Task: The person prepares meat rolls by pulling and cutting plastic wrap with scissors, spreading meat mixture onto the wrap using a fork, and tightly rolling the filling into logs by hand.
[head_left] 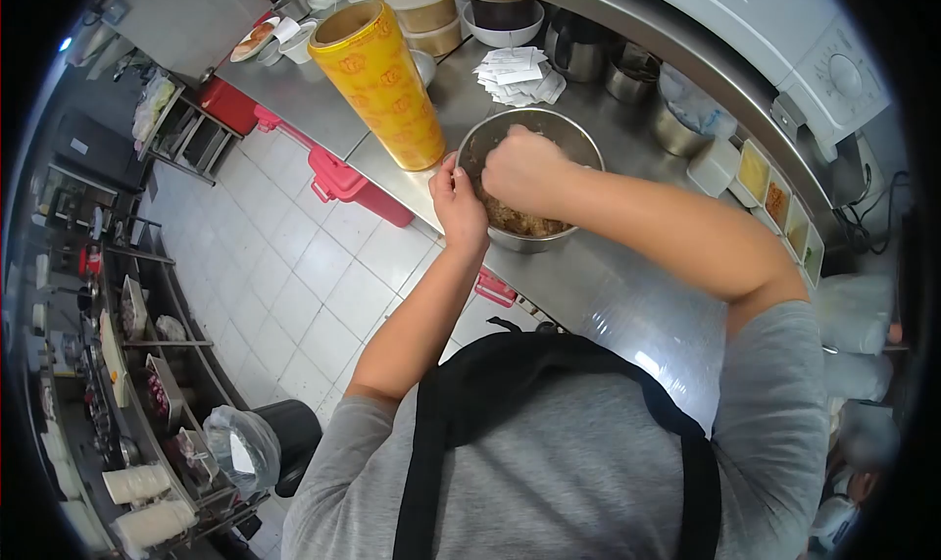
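A steel mixing bowl [588,146] sits on the metal counter, with a brown, crumbly-looking mixture [524,223] in its bottom. My left hand [459,207] is closed on the bowl's left rim, thumb and fingers curled over the edge. Inside the bowl's opening, my right hand [524,171] makes a fist above the mixture. Whatever that fist may hold is hidden from this angle. Just left of the bowl stands a tall yellow patterned roll [382,85], close to my left hand. Behind the bowl lies a pile of white paper slips [520,76].
Lidded tubs [426,6], steel containers [632,73] and sauce trays [774,202] line the back of the steel counter [627,276]. A white appliance [804,41] overhangs the right. Below left are a pink-lidded bin [338,178], a lined black bin [294,438] and stocked shelves [162,403].
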The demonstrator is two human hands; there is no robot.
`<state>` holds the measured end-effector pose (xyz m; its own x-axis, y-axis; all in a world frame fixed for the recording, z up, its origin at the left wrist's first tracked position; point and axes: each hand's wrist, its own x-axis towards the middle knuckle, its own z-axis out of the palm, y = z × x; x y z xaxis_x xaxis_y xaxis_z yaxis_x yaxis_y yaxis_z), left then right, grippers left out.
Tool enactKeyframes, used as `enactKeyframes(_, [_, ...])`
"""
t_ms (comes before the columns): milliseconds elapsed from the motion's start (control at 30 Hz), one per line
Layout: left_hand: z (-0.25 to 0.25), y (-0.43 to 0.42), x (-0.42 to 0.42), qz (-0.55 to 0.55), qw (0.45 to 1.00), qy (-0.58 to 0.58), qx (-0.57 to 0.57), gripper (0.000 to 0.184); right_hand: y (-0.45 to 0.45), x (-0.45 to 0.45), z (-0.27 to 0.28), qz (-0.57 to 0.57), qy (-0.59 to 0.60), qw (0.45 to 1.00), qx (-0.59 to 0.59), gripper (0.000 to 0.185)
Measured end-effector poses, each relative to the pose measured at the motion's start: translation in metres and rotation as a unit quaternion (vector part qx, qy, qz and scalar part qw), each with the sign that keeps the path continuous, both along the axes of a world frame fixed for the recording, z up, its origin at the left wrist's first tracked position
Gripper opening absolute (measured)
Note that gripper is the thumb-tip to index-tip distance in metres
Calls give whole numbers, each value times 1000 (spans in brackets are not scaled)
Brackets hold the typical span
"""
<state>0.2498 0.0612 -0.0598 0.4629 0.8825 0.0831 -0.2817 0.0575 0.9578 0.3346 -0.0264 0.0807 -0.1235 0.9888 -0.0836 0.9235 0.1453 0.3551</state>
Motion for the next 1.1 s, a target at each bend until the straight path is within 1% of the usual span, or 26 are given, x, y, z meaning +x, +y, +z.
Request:
enactKeyframes(33, [1,-1,0,6,1000,9,9,27,-9,0,-2,2,0,1000,1,11])
enactKeyframes(133, [0,1,-1,17,999,26,22,26,-51,2,-1,-29,52,998,-12,11])
enactKeyframes(233, [4,-3,-2,17,999,31,19,26,-63,7,7,-124,69,990,-21,15])
enactKeyframes(267, [8,-3,-2,16,999,31,18,26,-65,12,15,-160,59,985,-11,16])
enactKeyframes(333, [3,0,-1,6,1000,17,22,26,-64,19,22,-195,63,978,49,17])
enactKeyframes(400, [-2,1,-1,-4,1000,9,25,26,-60,29,17,-249,69,961,96,18])
enactKeyframes(467, [-5,2,0,-9,1000,2,26,26,-56,35,-2,-252,65,962,79,19])
enactKeyframes(567, [-1,-1,1,1,1000,5,9,26,-62,21,-14,-237,83,966,58,19])
enactKeyframes(667, [3,-3,2,9,1000,11,21,27,-72,-3,-10,-245,98,964,23,16])
enactKeyframes(800, [1,-4,5,42,998,30,44,28,-76,-30,-3,-225,117,967,-20,18])
enactKeyframes(900, [-2,-4,7,42,998,23,49,28,-71,-35,-1,-274,131,952,-44,22])
enactKeyframes(1000, [-4,-2,7,34,999,12,35,28,-85,-35,16,-337,208,918,2,23])
enactKeyframes(1100, [-4,-1,11,28,999,-17,7,28,-107,-16,31,-397,286,871,35,21])
